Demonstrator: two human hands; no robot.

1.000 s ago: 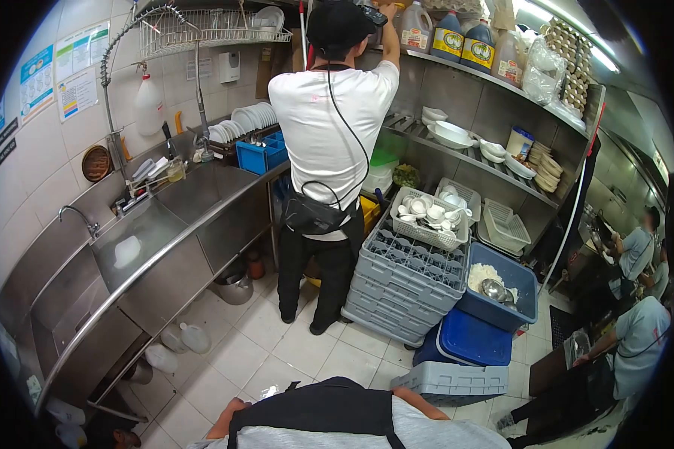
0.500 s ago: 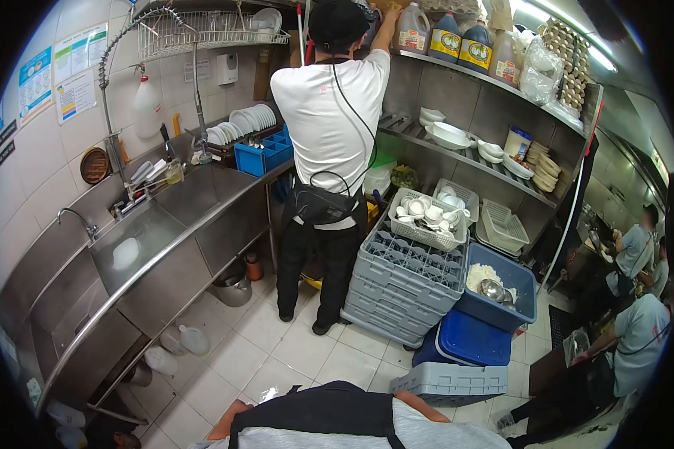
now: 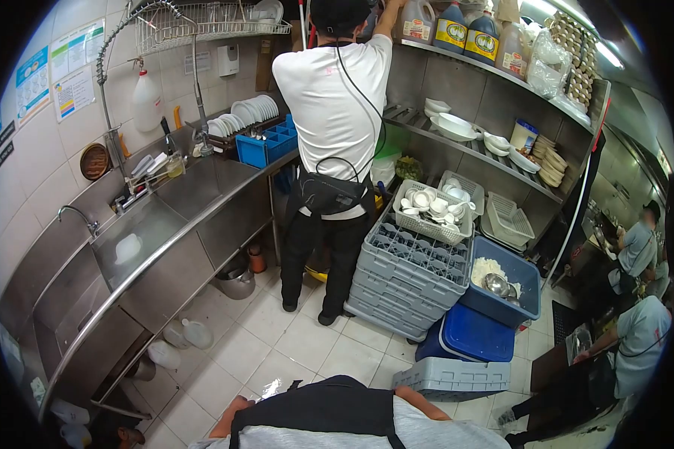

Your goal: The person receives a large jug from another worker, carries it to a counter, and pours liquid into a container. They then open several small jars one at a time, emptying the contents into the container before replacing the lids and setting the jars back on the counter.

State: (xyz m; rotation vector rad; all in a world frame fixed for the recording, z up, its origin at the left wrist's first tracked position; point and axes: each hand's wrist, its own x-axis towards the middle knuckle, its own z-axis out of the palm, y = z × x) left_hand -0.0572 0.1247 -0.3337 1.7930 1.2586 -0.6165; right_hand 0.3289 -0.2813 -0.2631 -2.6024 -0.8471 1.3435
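Note:
My left hand (image 3: 237,405) shows only in part at the bottom, beside my black apron (image 3: 314,411); its fingers do not show clearly. On the other side my right forearm (image 3: 421,404) bends in toward the apron, and the hand itself is hidden behind it. Nothing can be made out in either hand. A grey plastic crate (image 3: 453,378) on the floor is nearest my right arm. In front of me a co-worker in a white shirt (image 3: 333,112) stands facing away, one arm raised to the upper shelf.
Along the left runs a steel sink counter (image 3: 202,213) with a blue cutlery holder (image 3: 266,142). Stacked grey racks (image 3: 404,277) carry a basket of white cups (image 3: 430,213). Beside them a blue tub (image 3: 535,288) sits above a blue-lidded bin (image 3: 479,333). More people stand far right.
The view has shifted slightly, so the co-worker and racks sit a little further right and lower. The co-worker's raised hand is now cut off by the top edge. My arms have barely moved.

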